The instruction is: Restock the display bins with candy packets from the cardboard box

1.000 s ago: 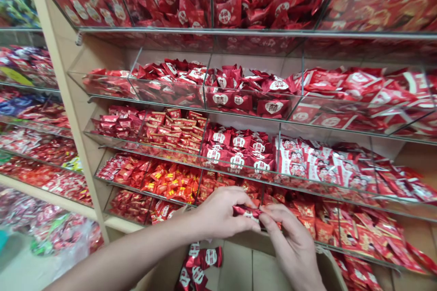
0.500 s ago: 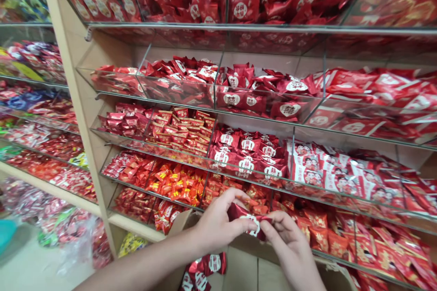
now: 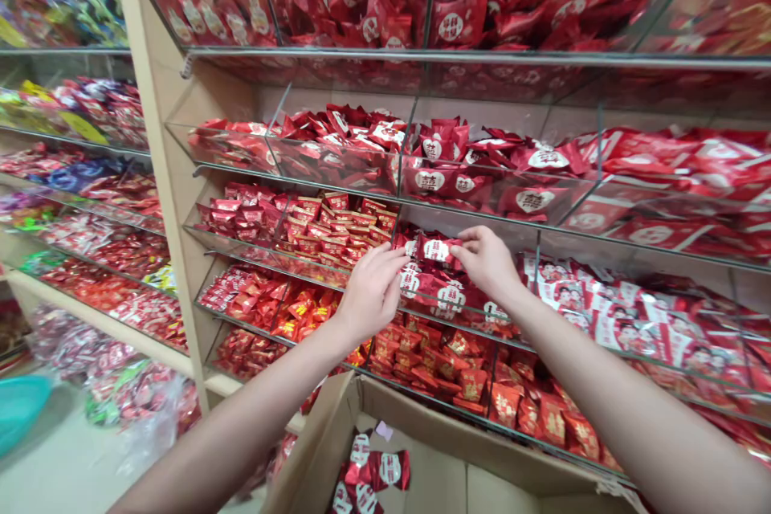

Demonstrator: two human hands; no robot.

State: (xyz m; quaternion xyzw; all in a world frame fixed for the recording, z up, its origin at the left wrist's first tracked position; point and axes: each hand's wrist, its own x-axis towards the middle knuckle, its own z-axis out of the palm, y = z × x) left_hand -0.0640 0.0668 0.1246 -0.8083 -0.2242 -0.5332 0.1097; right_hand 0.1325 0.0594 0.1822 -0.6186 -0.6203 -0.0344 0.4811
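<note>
My right hand [image 3: 487, 261] reaches into a shelf bin and pinches the right end of a dark red candy packet [image 3: 437, 250] with a white label and red characters. The packet lies level on top of the rows of like packets [image 3: 450, 297]. To its left, my left hand [image 3: 377, 287] is at the bin's left side, fingers stretched toward the packets, with fingertips touching or very near a packet [image 3: 409, 246] there. Below my hands, an open cardboard box [image 3: 409, 414] holds several like packets [image 3: 390, 467] in its left part.
Clear dividers and front panels [image 3: 328, 273] separate bins of red wrapped sweets. Orange-red packets [image 3: 422, 357] fill the bins below. A wooden upright [image 3: 174, 177] stands left, with bagged sweets [image 3: 126, 377] and a teal basin [image 3: 22, 409] on the floor beyond.
Both hands have gone up from above the box to the shelf bin, carrying the packet. They have moved apart, and the left hand has let go of it. The box shows more fully.
</note>
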